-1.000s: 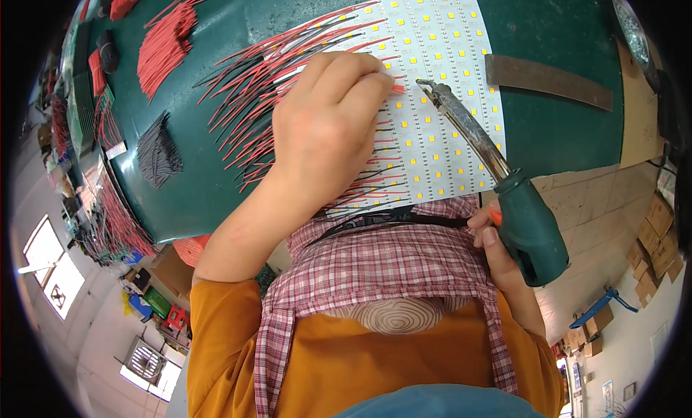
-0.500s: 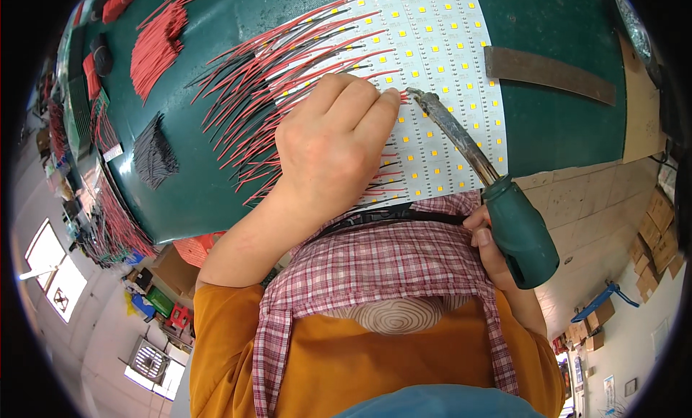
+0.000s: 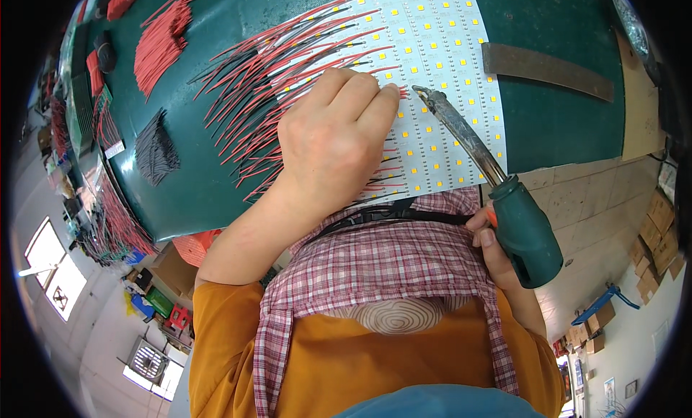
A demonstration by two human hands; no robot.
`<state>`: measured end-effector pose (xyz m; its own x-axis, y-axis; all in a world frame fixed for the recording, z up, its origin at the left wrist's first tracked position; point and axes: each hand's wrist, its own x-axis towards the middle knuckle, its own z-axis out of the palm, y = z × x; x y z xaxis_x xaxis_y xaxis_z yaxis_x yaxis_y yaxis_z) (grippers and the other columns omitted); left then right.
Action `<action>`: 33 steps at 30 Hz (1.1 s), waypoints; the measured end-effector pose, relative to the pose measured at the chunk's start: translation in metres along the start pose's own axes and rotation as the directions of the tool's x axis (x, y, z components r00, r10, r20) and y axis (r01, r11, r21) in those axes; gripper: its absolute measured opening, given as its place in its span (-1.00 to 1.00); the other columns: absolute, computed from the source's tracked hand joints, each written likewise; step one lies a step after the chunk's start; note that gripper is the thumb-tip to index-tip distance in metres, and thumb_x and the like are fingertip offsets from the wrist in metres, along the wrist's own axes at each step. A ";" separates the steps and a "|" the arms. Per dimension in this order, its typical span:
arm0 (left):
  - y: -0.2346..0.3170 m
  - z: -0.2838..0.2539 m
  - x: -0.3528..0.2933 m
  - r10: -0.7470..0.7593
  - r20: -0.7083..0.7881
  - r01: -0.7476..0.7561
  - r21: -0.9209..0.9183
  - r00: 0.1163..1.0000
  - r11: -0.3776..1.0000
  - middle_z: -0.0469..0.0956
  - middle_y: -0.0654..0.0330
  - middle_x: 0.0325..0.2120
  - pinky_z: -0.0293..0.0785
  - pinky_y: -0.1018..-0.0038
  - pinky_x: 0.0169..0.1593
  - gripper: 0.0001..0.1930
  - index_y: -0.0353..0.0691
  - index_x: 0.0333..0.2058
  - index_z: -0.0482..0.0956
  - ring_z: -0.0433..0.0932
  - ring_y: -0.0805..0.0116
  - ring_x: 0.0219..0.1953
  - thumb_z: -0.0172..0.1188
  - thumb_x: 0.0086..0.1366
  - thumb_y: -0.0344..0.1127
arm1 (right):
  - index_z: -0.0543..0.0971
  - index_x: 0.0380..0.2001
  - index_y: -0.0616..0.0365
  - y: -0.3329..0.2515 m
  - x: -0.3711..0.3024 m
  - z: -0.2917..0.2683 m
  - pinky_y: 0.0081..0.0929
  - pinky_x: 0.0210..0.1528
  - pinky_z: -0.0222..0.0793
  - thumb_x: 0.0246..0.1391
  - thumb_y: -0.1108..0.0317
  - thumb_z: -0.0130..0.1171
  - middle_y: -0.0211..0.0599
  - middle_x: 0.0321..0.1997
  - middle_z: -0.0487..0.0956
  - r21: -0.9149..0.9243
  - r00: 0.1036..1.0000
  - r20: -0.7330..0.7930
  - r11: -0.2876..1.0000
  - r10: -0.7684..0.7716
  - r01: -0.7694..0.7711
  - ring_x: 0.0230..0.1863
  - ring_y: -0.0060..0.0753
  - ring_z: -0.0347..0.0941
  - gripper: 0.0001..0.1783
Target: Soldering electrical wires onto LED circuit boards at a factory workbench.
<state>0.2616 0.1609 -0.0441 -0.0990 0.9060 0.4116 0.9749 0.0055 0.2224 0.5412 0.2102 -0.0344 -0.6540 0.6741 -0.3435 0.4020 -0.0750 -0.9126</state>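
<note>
My left hand (image 3: 335,133) is closed over a white LED board (image 3: 450,36), its fingertips pinched on red wires (image 3: 403,93) whose ends poke out beside the thumb and finger. How many wires it holds is hidden. In my right hand (image 3: 497,256) is a soldering iron (image 3: 530,234) with a green handle, slanting up and left. Its dark, crusted tip sits just right of the pinched wire ends, a small gap apart. Rows of yellow LEDs cover the board. Many red and black wires (image 3: 245,108) fan out leftward from it.
On the green work surface (image 3: 209,194) lie a bundle of red wires (image 3: 162,46) and a bundle of black wires (image 3: 155,147). A brown curved strip (image 3: 548,72) touches the board's right side. More wire bunches (image 3: 115,216) hang at the left edge.
The iron's tip has drawn back slightly to the right from the wire ends, and its handle has shifted a little right too. My left hand keeps its pinch in nearly the same spot.
</note>
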 end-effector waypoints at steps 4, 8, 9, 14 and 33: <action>0.000 -0.003 0.000 -0.002 -0.014 0.001 -0.044 1.000 0.999 0.49 0.30 -0.46 0.45 0.50 -0.46 -0.77 -0.18 -0.36 0.64 0.52 0.35 -0.35 0.24 -0.10 -0.43 | 0.45 -0.11 0.37 0.012 -0.006 -0.007 -0.60 -0.30 0.53 0.02 0.50 0.25 -0.18 -0.33 0.66 0.077 0.999 0.030 0.996 0.042 -0.044 -0.34 -0.47 0.62 -0.65; 0.004 -0.003 -0.006 0.006 -0.012 -0.007 -0.082 1.000 0.997 0.50 0.30 -0.47 0.47 0.51 -0.44 -0.76 -0.19 -0.35 0.65 0.52 0.35 -0.36 0.25 -0.10 -0.44 | 0.42 -0.10 0.35 0.014 -0.008 -0.004 -0.60 -0.29 0.53 0.02 0.47 0.27 -0.20 -0.33 0.67 -0.069 1.000 0.019 0.998 0.014 -0.012 -0.32 -0.46 0.64 -0.62; 0.003 -0.002 -0.006 0.005 -0.012 -0.006 -0.082 1.000 0.997 0.50 0.30 -0.47 0.47 0.51 -0.44 -0.76 -0.19 -0.35 0.65 0.52 0.35 -0.36 0.25 -0.10 -0.44 | 0.42 -0.10 0.35 0.014 -0.009 -0.004 -0.60 -0.29 0.53 0.02 0.47 0.27 -0.20 -0.33 0.67 -0.070 1.000 0.020 0.997 0.014 -0.013 -0.32 -0.46 0.64 -0.62; 0.002 0.000 -0.005 0.030 -0.024 -0.032 -0.064 0.999 0.997 0.50 0.31 -0.48 0.46 0.51 -0.46 -0.79 -0.18 -0.37 0.65 0.53 0.36 -0.36 0.27 -0.09 -0.44 | 0.42 -0.13 0.31 0.011 -0.008 -0.006 -0.58 -0.29 0.51 0.01 0.46 0.27 -0.21 -0.30 0.67 -0.147 0.998 0.055 0.989 0.022 -0.013 -0.32 -0.43 0.65 -0.64; 0.000 0.001 -0.005 0.037 -0.012 -0.037 -0.057 0.999 0.998 0.49 0.33 -0.49 0.45 0.52 -0.48 -0.83 -0.16 -0.40 0.64 0.53 0.38 -0.36 0.28 -0.06 -0.43 | 0.54 -0.17 0.19 0.013 -0.010 -0.003 -0.42 -0.29 0.52 -0.08 0.51 0.25 -0.38 -0.40 0.68 -0.036 0.997 -0.083 0.999 -0.004 0.001 -0.39 -0.39 0.63 -0.68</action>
<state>0.2628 0.1565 -0.0470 -0.0654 0.9006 0.4297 0.9650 -0.0526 0.2571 0.5547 0.2047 -0.0423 -0.5998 0.7332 -0.3204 0.4244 -0.0480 -0.9042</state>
